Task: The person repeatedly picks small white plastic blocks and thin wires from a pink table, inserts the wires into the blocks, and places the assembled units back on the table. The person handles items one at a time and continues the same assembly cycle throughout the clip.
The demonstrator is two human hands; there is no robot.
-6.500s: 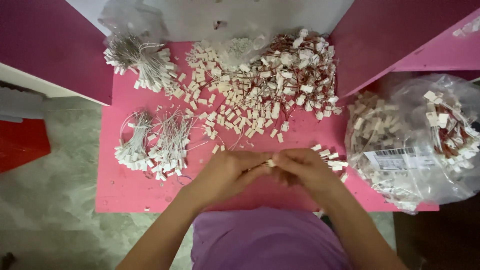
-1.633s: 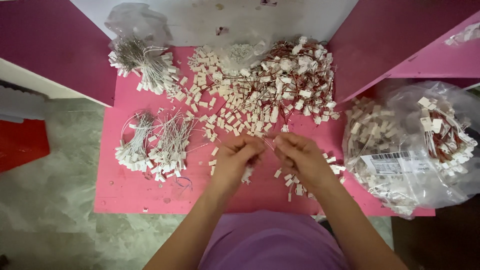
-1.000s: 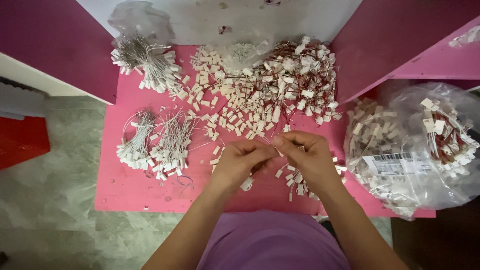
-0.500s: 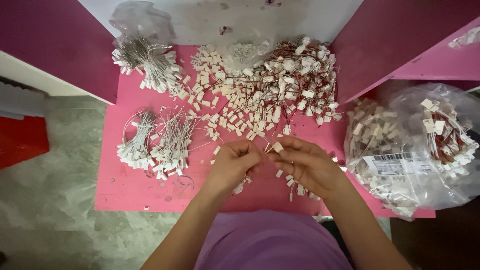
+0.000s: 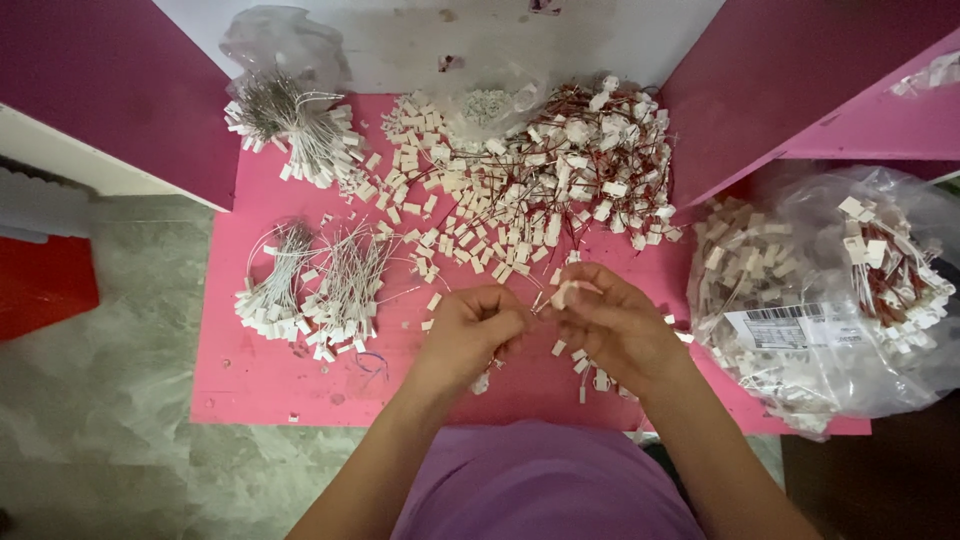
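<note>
Both of my hands meet over the front middle of a pink table (image 5: 260, 375). My right hand (image 5: 615, 325) pinches a small white plastic connector (image 5: 563, 293) at its fingertips. My left hand (image 5: 470, 330) is closed beside it, fingertips touching the same piece or a thin wire on it; which one is too small to tell. Another white connector (image 5: 481, 383) hangs below my left hand. A big heap of loose white connectors (image 5: 470, 210) lies just beyond my hands, merging at the right into connectors with red wires (image 5: 600, 150).
Two bundles of white-wired connectors (image 5: 315, 285) lie at the left, another bundle (image 5: 290, 125) at the back left by a clear bag. A large clear plastic bag of connectors (image 5: 820, 300) sits at the right. Magenta panels flank the table. A red object (image 5: 40, 285) sits on the floor.
My hands have stayed together over the front of the table, shifting slightly forward and working the small connector between the fingertips. The piles and bags have not moved.
</note>
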